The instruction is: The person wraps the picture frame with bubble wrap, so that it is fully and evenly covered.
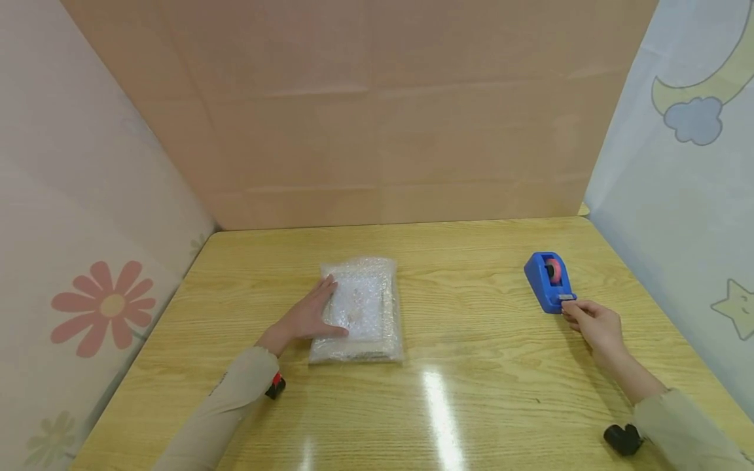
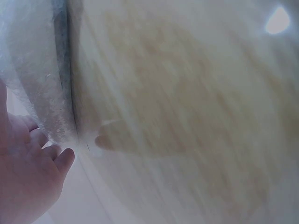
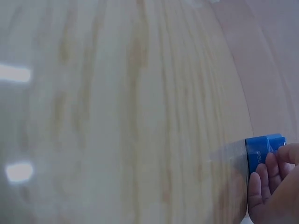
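Observation:
A flat, framed-looking item in bubble wrap (image 1: 364, 311) lies left of the middle of the wooden table. My left hand (image 1: 312, 311) rests on its left side, thumb and fingers spread; the left wrist view shows the hand (image 2: 35, 168) at the edge of the wrapped package (image 2: 39, 70). To the right stands a blue tape dispenser (image 1: 538, 288) holding a tape roll with a pink core (image 1: 554, 271). At its cutter end, my right hand (image 1: 595, 327) pinches the tape's end between thumb and forefinger; the tape itself is hardly visible. In the right wrist view, the fingers partly cover the dispenser (image 3: 256, 153).
The wooden table (image 1: 465, 281) meets a brown panel (image 1: 377, 131) at the back. Patterned light walls stand at left (image 1: 35, 216) and right (image 1: 677, 216). Bare tabletop lies between the package and the dispenser.

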Demonstrator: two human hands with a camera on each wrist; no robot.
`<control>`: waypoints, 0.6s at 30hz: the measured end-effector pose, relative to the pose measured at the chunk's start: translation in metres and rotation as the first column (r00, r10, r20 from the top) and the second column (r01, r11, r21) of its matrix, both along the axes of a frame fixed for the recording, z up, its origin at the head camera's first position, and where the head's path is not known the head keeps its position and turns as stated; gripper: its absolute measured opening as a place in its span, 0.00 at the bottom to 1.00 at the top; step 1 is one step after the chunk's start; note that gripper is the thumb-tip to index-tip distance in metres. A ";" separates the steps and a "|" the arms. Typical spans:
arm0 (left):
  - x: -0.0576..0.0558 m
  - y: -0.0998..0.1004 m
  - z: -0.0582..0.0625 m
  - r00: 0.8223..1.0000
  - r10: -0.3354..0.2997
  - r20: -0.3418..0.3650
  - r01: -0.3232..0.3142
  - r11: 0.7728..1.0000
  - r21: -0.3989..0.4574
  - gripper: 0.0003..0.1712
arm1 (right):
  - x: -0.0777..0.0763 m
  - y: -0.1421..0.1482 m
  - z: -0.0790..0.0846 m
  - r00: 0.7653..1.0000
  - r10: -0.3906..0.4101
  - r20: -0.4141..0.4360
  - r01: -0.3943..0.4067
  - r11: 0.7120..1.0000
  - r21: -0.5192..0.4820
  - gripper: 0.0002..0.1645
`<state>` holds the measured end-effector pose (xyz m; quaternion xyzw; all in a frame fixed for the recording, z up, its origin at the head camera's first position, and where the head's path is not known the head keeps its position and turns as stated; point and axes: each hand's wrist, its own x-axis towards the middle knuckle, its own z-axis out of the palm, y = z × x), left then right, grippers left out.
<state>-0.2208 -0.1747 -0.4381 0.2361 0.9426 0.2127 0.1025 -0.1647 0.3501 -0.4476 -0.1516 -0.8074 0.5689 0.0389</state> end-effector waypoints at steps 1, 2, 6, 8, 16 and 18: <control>0.000 0.000 0.000 1.000 0.000 0.000 0.000 1.000 0.002 0.64 | 0.000 0.001 0.000 1.000 0.010 -0.003 -0.010 1.000 0.023 0.13; 0.000 0.000 0.000 1.000 0.003 0.003 -0.003 1.000 0.000 0.65 | 0.000 0.001 0.000 1.000 0.023 -0.006 -0.023 0.999 0.047 0.17; 0.000 0.000 -0.001 1.000 0.002 0.000 -0.002 1.000 0.006 0.64 | 0.000 0.003 0.001 0.997 0.075 -0.010 -0.073 0.992 0.104 0.25; 0.000 0.000 -0.001 1.000 0.005 0.003 -0.005 1.000 0.001 0.65 | 0.000 0.004 0.002 0.996 0.094 -0.013 -0.091 0.988 0.128 0.26; 0.000 0.000 -0.002 1.000 0.003 0.005 -0.003 1.000 -0.002 0.64 | -0.002 0.007 0.004 0.991 0.123 -0.044 -0.116 0.983 0.139 0.22; 0.000 -0.001 -0.002 1.000 0.004 0.005 -0.004 1.000 -0.002 0.64 | -0.002 0.007 0.004 0.991 0.123 -0.045 -0.116 0.984 0.135 0.21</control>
